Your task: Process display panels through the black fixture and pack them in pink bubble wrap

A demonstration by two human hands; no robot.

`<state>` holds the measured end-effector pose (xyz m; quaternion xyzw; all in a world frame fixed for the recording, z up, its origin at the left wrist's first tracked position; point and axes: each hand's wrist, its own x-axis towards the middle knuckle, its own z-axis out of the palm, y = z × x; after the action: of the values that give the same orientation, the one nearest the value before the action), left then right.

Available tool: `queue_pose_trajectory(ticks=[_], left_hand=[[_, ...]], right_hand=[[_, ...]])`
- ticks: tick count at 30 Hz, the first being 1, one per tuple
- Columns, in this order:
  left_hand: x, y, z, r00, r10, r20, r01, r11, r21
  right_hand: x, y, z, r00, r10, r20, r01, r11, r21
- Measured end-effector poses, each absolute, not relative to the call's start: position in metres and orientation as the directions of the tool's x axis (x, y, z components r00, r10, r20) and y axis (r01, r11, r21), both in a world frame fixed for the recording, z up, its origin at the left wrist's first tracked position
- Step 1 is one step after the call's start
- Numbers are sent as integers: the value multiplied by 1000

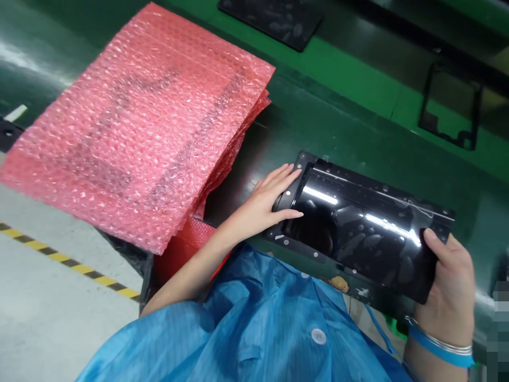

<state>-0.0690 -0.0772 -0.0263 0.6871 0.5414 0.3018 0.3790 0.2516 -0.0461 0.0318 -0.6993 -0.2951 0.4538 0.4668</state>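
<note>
A glossy black rectangular panel (374, 233), covered by a film with bubbles and creases, lies over a black frame plate (292, 185) dotted with small round silver spots. My left hand (270, 201) rests on the left end of the frame plate, fingers stretched out and the thumb reaching to the panel's edge. At the other end, my right hand (449, 270) grips the panel, with the thumb on its top face and the other fingers hidden beneath. A stack of pink bubble-wrap bags (151, 122) stands to the left, with dark flat shapes showing through the top one.
On the green surface (350, 122) beyond lie another black panel (274, 21) at the top and an open black frame (453, 106) at the right. A red-lined bin (178, 254) sits below the bags. Yellow-black tape (71, 262) marks the floor.
</note>
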Motion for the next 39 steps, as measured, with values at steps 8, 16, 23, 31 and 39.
queue_pose_trajectory(ticks=[8, 16, 23, 31, 39], left_hand=[[-66, -81, -34, 244, 969, 34, 601, -179, 779], [-65, -82, -27, 250, 968, 15, 635, -175, 752], [-65, -82, -35, 282, 953, 111, 642, -274, 716], [-62, -83, -34, 273, 954, 123, 662, -279, 696], [-58, -84, -33, 247, 964, 96, 689, -244, 682]], right_hand=[[249, -45, 28, 392, 857, -334, 92, -397, -913], [245, -43, 30, 414, 848, -331, 121, -411, -903], [245, -43, 33, 395, 857, -329, 117, -403, -908], [246, -43, 32, 398, 854, -336, 121, -412, -903], [242, -42, 31, 394, 844, -364, 140, -446, -884]])
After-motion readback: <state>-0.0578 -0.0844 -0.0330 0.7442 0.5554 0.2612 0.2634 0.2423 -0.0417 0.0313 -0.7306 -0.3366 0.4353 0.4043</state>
